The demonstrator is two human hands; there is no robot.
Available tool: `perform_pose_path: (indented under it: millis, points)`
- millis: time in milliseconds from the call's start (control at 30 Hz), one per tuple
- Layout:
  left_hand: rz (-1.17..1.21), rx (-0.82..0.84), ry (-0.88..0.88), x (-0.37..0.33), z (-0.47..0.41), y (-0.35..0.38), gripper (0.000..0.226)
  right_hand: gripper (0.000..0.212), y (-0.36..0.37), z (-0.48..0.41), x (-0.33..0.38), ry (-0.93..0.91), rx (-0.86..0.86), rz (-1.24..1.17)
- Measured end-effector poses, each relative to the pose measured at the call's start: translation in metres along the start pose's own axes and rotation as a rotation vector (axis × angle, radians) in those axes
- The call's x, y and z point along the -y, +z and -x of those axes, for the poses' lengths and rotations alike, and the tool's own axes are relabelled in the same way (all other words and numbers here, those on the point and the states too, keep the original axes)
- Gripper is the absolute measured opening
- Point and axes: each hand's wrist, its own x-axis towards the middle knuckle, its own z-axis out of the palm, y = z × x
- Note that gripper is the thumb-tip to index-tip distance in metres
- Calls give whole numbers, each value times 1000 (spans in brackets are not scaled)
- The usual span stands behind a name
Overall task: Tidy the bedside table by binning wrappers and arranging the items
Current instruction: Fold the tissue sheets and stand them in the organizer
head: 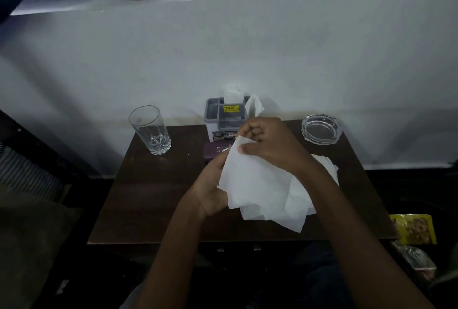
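A yellow printed wrapper and a clear crumpled wrapper lie off the dark wooden table's near right corner, apparently unbinned. Above the tabletop, the left hand grips loose white tissue sheets from below while the right hand's curled fingers pinch their top edge. Clear glass tumbler, grey plastic holder and glass ashtray look already arranged along the wall.

Dim, bluish cast. Light enters from the window ledge up top; wall grey, lower corners near black. White tissue brightest, unclipped. Fisheye bending at edges, slight softness.
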Motion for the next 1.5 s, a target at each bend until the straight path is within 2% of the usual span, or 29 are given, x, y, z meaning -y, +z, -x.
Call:
perform_pose_path:
  millis: [100,233,367,467,533,600,633,767,833,900,1000,1100,1167,1300,1500]
  points:
    - [-10,37,-30,0,-1,-1,46,14,1,-3,-4,14,-74,-18]
    - [37,33,56,0,2,3,42,15,6,-7,-12,131,-359,-192]
    - [154,22,88,-2,-2,-2,69,17,15,-9,-19,242,-542,-299]
    - [167,27,96,-4,-1,0,72,22,24,-9,-23,248,-585,-292]
    - [108,20,106,0,0,4,57,16,29,-10,-25,223,-577,-305]
    - [26,-76,125,3,0,6,35,14,30,-10,-26,202,-547,-289]
    - [8,-123,128,3,0,5,32,12,29,-10,-27,199,-539,-289]
    - [110,-232,163,-8,0,-7,42,15,9,-12,-38,207,-563,-370]
    - [168,-305,237,-13,-1,-13,37,13,-2,-12,-52,211,-496,-220]
    - [164,-423,329,-16,-1,-18,27,10,-2,-11,-69,218,-314,24]
    - [161,-558,395,-17,-1,-26,29,12,17,-11,-90,183,-17,346]
    - [192,-601,405,-19,-1,-29,20,23,39,-11,-94,139,158,619]
    - [207,-607,401,-20,0,-29,18,24,49,-11,-92,102,208,724]
    - [197,-618,385,-22,-1,-32,16,6,52,-11,-90,97,198,640]
    - [157,-627,373,-23,-1,-32,17,14,23,-11,-73,131,300,193]
